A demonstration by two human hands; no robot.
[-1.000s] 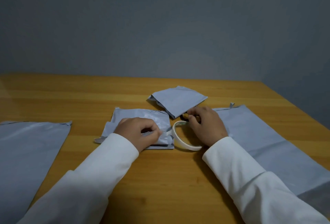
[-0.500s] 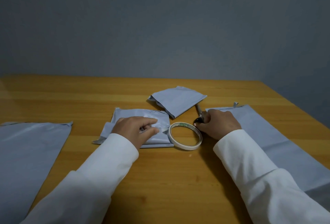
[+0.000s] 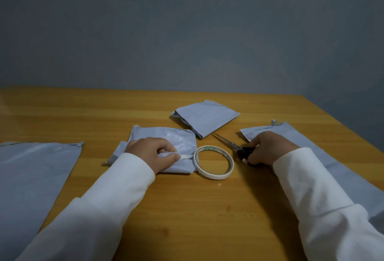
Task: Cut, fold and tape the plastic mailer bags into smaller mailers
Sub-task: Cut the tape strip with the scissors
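Note:
A folded grey mailer (image 3: pixel 182 140) lies at the table's middle. My left hand (image 3: pixel 153 152) rests on it and pinches the free end of a tape strip that runs to the white tape roll (image 3: pixel 214 162) lying flat just to the right. My right hand (image 3: pixel 268 148) grips the black handles of the scissors (image 3: pixel 228 142), whose blades point away to the upper left on the table. A second folded mailer (image 3: pixel 207 117) lies behind the scissors.
A large uncut grey mailer bag (image 3: pixel 31 177) lies at the left edge, another (image 3: pixel 332 167) under my right forearm at the right. The wooden table (image 3: pixel 197 208) ends near the right side; a grey wall stands behind.
My right hand let go of the tape roll, moved right and took hold of the scissors. The roll now lies flat. My left hand stays on the mailer, holding the tape end.

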